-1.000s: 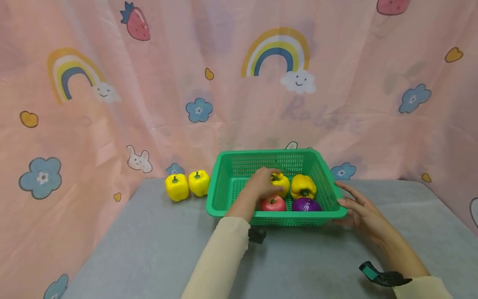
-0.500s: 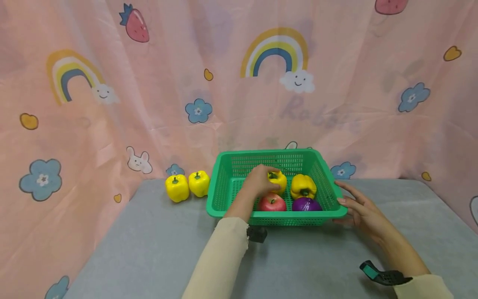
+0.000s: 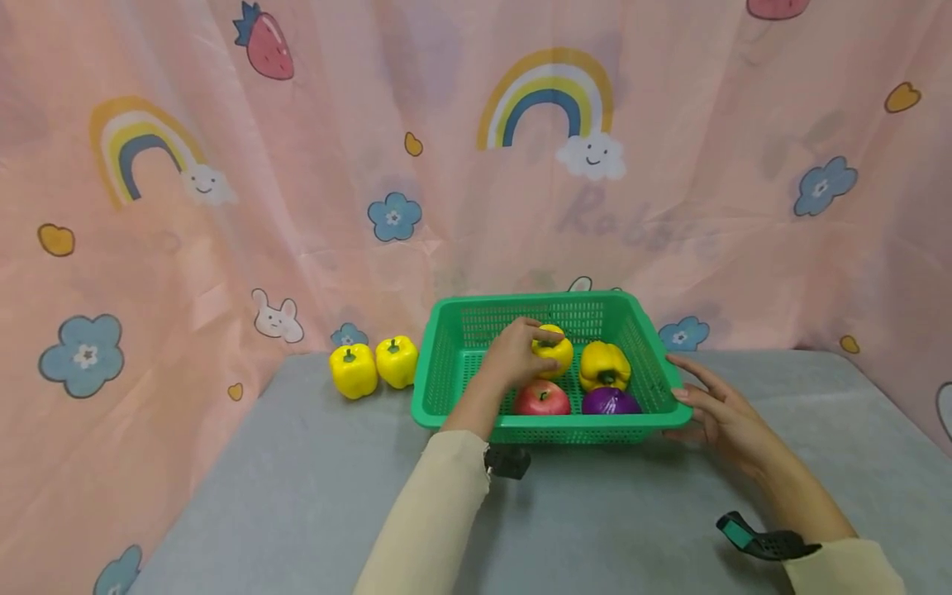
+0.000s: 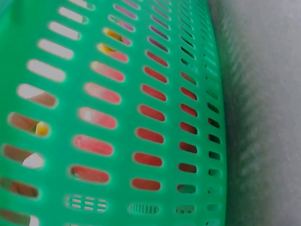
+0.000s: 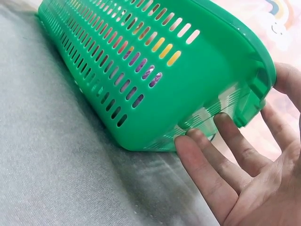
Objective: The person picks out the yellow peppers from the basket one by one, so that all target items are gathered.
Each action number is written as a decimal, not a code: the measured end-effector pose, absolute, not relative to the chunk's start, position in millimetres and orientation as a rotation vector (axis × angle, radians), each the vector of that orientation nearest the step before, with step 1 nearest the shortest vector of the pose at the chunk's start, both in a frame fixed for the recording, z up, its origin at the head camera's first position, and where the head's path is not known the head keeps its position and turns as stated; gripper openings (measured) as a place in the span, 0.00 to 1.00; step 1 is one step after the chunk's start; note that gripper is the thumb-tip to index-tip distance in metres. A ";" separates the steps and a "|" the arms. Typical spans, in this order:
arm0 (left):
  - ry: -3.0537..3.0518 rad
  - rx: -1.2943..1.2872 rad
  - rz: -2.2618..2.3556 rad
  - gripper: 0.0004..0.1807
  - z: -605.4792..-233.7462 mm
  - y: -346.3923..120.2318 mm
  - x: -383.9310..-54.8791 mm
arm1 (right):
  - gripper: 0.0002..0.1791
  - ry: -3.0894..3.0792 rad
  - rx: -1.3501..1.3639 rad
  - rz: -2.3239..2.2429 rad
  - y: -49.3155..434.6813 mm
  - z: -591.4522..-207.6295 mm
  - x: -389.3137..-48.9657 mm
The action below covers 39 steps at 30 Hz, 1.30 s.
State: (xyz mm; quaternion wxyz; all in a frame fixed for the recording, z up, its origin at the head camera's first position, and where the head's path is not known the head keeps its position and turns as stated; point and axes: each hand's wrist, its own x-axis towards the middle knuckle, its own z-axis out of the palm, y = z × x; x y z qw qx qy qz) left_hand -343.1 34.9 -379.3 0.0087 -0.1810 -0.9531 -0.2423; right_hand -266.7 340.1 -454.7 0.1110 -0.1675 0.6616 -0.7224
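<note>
My left hand (image 3: 511,355) reaches into the green plastic basket (image 3: 595,435) and grips a yellow bell pepper (image 3: 559,357) between thumb and fingers. Just in front of that pepper lies a red apple (image 3: 543,399). A second yellow bell pepper (image 3: 604,365), on its side, and a shiny purple vegetable (image 3: 611,402), partly hidden by the front rim, sit to the right. At the basket's right end my right hand (image 3: 725,417) touches the outside. In the right wrist view its fingers (image 5: 200,162) extend against the end wall under the rim.
Two more yellow bell peppers, one farther left (image 3: 354,371) and one (image 3: 397,361) close beside the basket, stand on the grey tabletop (image 3: 297,479). Behind the table hangs a pink patterned curtain (image 3: 312,207). The slotted basket wall (image 4: 127,127) fills most of the left wrist view.
My left hand has shifted the gripped pepper slightly left and upward in the head view, away from the apple and the other pepper. The right hand stays at the basket's end.
</note>
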 end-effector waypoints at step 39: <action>-2.585 -0.518 -1.263 0.22 -329.8 -57.6 -294.0 | 0.32 1.974 -0.452 -2.104 341.6 -454.4 -266.2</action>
